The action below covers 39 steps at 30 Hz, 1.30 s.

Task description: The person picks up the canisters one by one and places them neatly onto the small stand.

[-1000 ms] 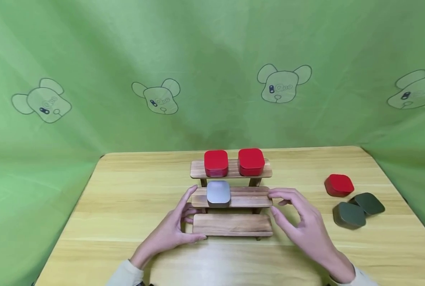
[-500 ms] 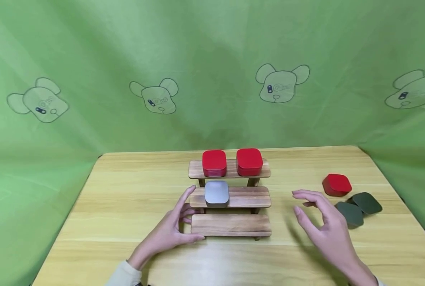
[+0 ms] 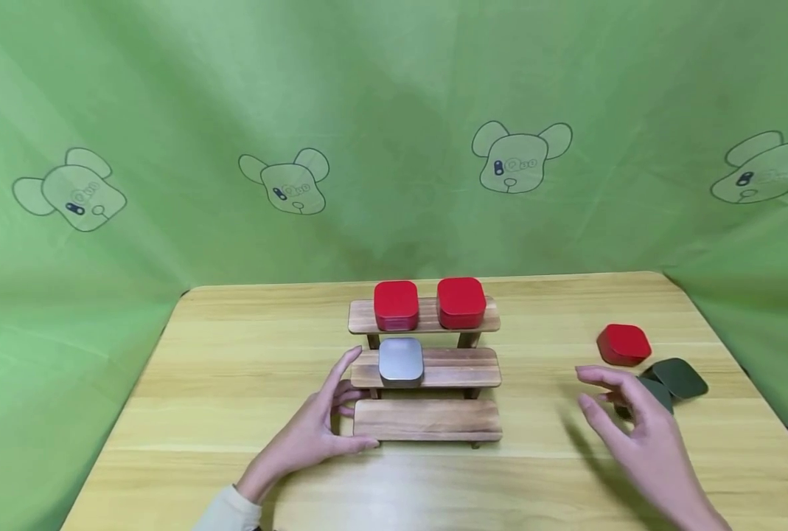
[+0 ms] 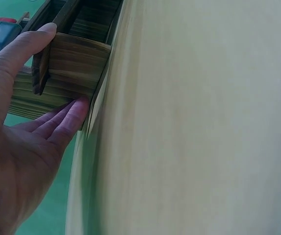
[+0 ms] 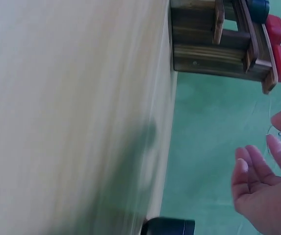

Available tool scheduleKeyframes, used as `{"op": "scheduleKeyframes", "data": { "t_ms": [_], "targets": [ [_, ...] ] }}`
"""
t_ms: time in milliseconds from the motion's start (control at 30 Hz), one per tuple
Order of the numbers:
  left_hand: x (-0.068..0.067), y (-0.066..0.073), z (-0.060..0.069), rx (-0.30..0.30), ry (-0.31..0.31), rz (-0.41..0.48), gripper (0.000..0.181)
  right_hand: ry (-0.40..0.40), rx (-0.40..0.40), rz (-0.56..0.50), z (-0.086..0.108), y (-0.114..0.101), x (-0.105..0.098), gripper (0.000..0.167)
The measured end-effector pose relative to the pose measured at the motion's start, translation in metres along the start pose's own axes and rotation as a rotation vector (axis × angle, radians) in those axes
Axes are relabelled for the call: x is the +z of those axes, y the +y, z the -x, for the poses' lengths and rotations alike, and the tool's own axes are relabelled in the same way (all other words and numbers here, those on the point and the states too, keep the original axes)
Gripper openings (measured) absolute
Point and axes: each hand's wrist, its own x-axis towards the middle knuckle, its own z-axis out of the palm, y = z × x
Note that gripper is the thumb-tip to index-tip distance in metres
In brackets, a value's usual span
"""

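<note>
A three-tier wooden display stand stands mid-table. My left hand grips its left end, thumb at the front of the lowest tier; the left wrist view shows the fingers against its side. Two red square tins, one on the left and one on the right, sit on the top tier. A grey square tin is on the middle tier's left half. My right hand hovers at the right with nothing in it, fingers loosely bent, partly covering a dark green tin.
Another red tin lies on the table at the right. Beside it a second dark green tin adjoins the partly covered one. A green curtain with bear-head drawings hangs behind the table.
My right hand has left the stand's right end and moved right, towards the dark green tins. My left hand keeps its place at the stand's left end.
</note>
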Motion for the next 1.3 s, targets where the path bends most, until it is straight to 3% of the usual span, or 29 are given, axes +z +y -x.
{"op": "scheduleKeyframes", "data": {
  "t_ms": [200, 533, 900, 1300],
  "targets": [
    [-0.001, 0.002, 0.001, -0.006, -0.002, 0.004, 0.133, -0.014, 0.041, 0.028, 0.002, 0.015, -0.008, 0.04],
    [0.0, 0.0, -0.001, -0.015, -0.013, 0.007, 0.134, 0.0, 0.105, 0.176, 0.009, 0.041, -0.027, 0.053],
    [-0.002, 0.001, 0.0, -0.03, -0.008, 0.01, 0.133, 0.0, 0.108, 0.263, 0.004, 0.059, -0.031, 0.074],
    [0.0, 0.002, 0.0, -0.028, -0.008, 0.01, 0.132, -0.055, 0.064, 0.321, 0.0, 0.069, -0.042, 0.067]
  ]
}}
